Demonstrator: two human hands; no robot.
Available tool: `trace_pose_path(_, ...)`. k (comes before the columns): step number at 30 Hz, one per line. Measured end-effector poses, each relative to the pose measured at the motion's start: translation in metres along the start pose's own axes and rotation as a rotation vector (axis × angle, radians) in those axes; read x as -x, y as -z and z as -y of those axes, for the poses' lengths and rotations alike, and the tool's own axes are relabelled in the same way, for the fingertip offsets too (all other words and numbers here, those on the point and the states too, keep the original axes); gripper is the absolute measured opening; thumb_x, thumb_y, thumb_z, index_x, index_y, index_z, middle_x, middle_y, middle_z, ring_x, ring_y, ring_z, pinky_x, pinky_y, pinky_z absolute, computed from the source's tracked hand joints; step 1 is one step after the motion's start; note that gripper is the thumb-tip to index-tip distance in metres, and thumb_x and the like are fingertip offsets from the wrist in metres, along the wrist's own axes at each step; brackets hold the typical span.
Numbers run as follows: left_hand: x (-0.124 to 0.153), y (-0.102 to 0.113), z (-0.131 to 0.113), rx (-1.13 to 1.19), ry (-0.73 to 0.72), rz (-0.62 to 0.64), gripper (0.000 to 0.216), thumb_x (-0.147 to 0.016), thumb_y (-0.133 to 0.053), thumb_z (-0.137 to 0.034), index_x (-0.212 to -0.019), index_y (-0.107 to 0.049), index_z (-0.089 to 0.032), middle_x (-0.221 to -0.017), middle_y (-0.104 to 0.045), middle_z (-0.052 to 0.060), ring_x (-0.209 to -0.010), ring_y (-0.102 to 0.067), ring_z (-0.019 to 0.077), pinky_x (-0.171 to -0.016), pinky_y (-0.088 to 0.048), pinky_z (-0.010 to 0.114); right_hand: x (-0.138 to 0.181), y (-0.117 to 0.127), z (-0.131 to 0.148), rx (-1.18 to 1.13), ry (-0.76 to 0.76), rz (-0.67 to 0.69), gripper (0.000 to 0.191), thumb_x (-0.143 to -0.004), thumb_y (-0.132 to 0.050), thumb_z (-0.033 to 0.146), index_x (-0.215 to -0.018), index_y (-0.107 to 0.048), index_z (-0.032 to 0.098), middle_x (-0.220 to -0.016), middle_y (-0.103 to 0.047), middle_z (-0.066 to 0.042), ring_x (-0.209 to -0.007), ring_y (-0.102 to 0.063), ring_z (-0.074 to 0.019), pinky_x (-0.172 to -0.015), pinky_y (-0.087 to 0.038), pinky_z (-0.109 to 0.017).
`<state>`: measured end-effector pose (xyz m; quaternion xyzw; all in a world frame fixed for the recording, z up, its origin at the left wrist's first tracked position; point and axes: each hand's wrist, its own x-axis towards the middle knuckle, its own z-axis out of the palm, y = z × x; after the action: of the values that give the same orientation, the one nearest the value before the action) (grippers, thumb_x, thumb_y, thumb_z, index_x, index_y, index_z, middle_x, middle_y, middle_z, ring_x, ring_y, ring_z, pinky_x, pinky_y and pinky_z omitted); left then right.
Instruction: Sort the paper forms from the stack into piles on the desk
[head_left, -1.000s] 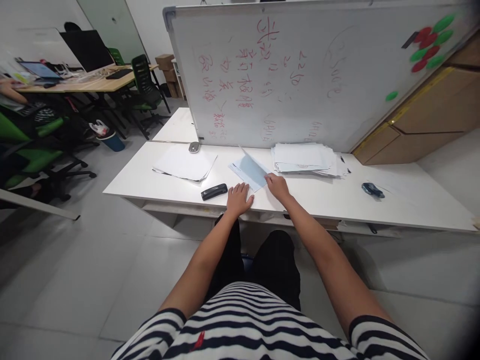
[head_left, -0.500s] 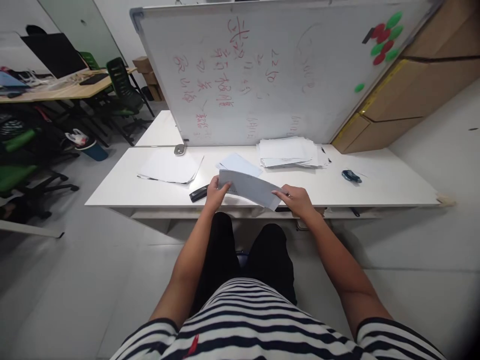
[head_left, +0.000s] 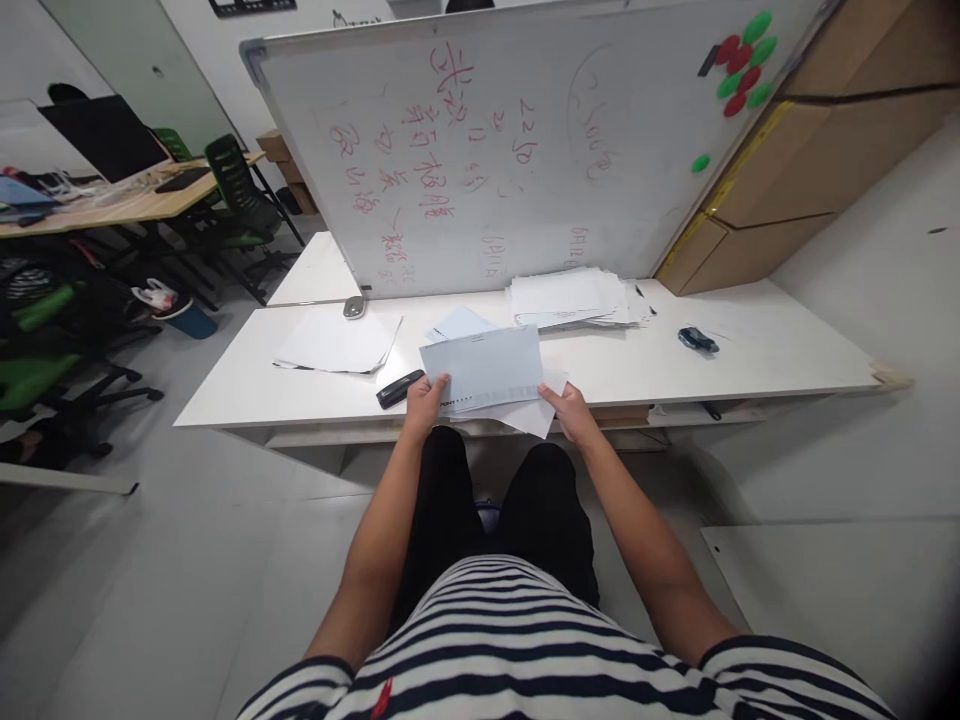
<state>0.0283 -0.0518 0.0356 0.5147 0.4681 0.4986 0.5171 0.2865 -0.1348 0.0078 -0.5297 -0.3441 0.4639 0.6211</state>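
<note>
Both my hands hold up a small set of paper sheets (head_left: 484,368) over the near edge of the white table (head_left: 750,365). My left hand (head_left: 424,400) pinches the lower left corner and my right hand (head_left: 571,409) pinches the lower right corner. The sheets face me and tilt slightly. A black stapler (head_left: 399,388) lies on the table just left of my left hand. Another sheet (head_left: 456,325) lies flat behind the held ones.
A stack of papers (head_left: 570,298) sits at the back by the whiteboard (head_left: 525,140). More sheets (head_left: 337,340) lie at the left, a dark blue object (head_left: 697,340) at the right. Desks, monitors and green chairs (head_left: 232,185) stand at the far left.
My hands picked the sheets off the table, drew them toward me and turned them upright to face me. The camera view shifted a little.
</note>
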Motion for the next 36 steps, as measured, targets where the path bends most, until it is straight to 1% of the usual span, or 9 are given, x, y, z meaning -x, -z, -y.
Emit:
trace_pose_path(8, 0.003, 0.002, 0.004, 0.073, 0.017, -0.024, 0.039, -0.074, -0.065, -0.052, -0.089, -0.068, -0.015, -0.083, -0.068, 0.003, -0.076, -0.061, 0.0138, -0.072, -0.049, 0.027, 0.014, 0.004, -0.013, -0.085, -0.027, -0.068, 0.051, -0.066, -0.074, 0.053, -0.101, -0.065, 0.017, -0.105, -0.071, -0.008, -0.099, -0.066, -0.0231, -0.092, -0.051, -0.041)
trace_pose_path(13, -0.012, 0.001, -0.006, 0.035, -0.023, -0.257, 0.044, -0.08, -0.055, -0.057, -0.09, -0.065, -0.016, -0.08, -0.066, 0.003, -0.074, -0.061, 0.0148, -0.068, -0.05, 0.027, 0.022, 0.028, -0.025, 0.035, 0.04, -0.294, 0.047, -0.071, -0.07, 0.051, -0.101, -0.066, 0.015, -0.106, -0.071, -0.01, -0.098, -0.066, -0.0236, -0.09, -0.051, -0.04)
trace_pose_path(16, -0.029, -0.005, -0.022, -0.128, -0.25, -0.388, 0.045, -0.088, -0.044, -0.056, -0.097, -0.064, -0.016, -0.085, -0.067, 0.004, -0.085, -0.061, 0.0168, -0.078, -0.05, 0.03, 0.033, 0.045, -0.03, 0.115, 0.04, -0.402, 0.047, -0.072, -0.068, 0.052, -0.1, -0.066, 0.014, -0.101, -0.072, -0.011, -0.092, -0.068, -0.0246, -0.083, -0.054, -0.04)
trace_pose_path(18, -0.041, -0.013, -0.028, -0.297, -0.447, -0.314, 0.041, -0.092, -0.04, -0.049, -0.107, -0.063, -0.018, -0.1, -0.067, 0.007, -0.102, -0.059, 0.0188, -0.092, -0.046, 0.034, 0.041, 0.055, -0.032, 0.153, 0.012, -0.441, 0.046, -0.072, -0.067, 0.05, -0.099, -0.066, 0.014, -0.099, -0.072, -0.01, -0.088, -0.068, -0.0249, -0.077, -0.055, -0.038)
trace_pose_path(20, -0.054, -0.022, -0.025, -0.484, -0.587, -0.101, 0.037, -0.093, -0.041, -0.042, -0.116, -0.061, -0.021, -0.12, -0.062, 0.008, -0.119, -0.052, 0.0202, -0.104, -0.037, 0.038, 0.05, 0.063, -0.036, 0.177, -0.015, -0.463, 0.042, -0.072, -0.067, 0.048, -0.099, -0.066, 0.015, -0.097, -0.073, -0.009, -0.085, -0.069, -0.0252, -0.072, -0.056, -0.037)
trace_pose_path(24, -0.073, -0.042, 0.005, -0.808, -0.497, 0.25, 0.033, -0.089, -0.047, -0.034, -0.116, -0.062, -0.024, -0.137, -0.051, 0.01, -0.132, -0.04, 0.0252, -0.112, -0.026, 0.048, 0.064, 0.068, -0.041, 0.152, -0.068, -0.514, 0.037, -0.071, -0.065, 0.04, -0.101, -0.064, 0.018, -0.097, -0.073, -0.008, -0.083, -0.07, -0.0254, -0.068, -0.056, -0.036)
trace_pose_path(28, -0.061, -0.064, 0.026, -0.963, -0.218, 0.107, 0.046, -0.083, -0.054, -0.041, -0.124, -0.056, -0.019, -0.148, -0.036, 0.016, -0.143, -0.013, 0.036, -0.11, -0.01, 0.063, 0.075, 0.063, -0.04, 0.074, -0.116, -0.541, 0.038, -0.069, -0.067, 0.035, -0.102, -0.064, 0.018, -0.101, -0.072, -0.009, -0.087, -0.069, -0.0255, -0.075, -0.056, -0.038)
trace_pose_path(31, -0.029, -0.076, 0.022, -0.867, -0.214, 0.022, 0.071, -0.077, -0.06, -0.053, -0.136, -0.043, -0.016, -0.154, -0.022, 0.017, -0.144, 0.005, 0.0369, -0.111, -0.005, 0.063, 0.082, 0.057, -0.034, 0.031, -0.042, -0.541, 0.042, -0.071, -0.067, 0.039, -0.106, -0.063, 0.017, -0.107, -0.07, -0.009, -0.093, -0.068, -0.0254, -0.081, -0.054, -0.039)
trace_pose_path(36, 0.017, -0.071, 0.008, -0.516, -0.132, 0.263, 0.071, -0.081, -0.057, -0.053, -0.141, -0.035, -0.022, -0.147, -0.038, 0.014, -0.139, -0.028, 0.0303, -0.111, -0.025, 0.05, 0.092, 0.05, -0.017, 0.123, 0.091, -0.456, 0.043, -0.075, -0.066, 0.048, -0.103, -0.066, 0.016, -0.106, -0.07, -0.009, -0.096, -0.066, -0.0245, -0.085, -0.052, -0.039)
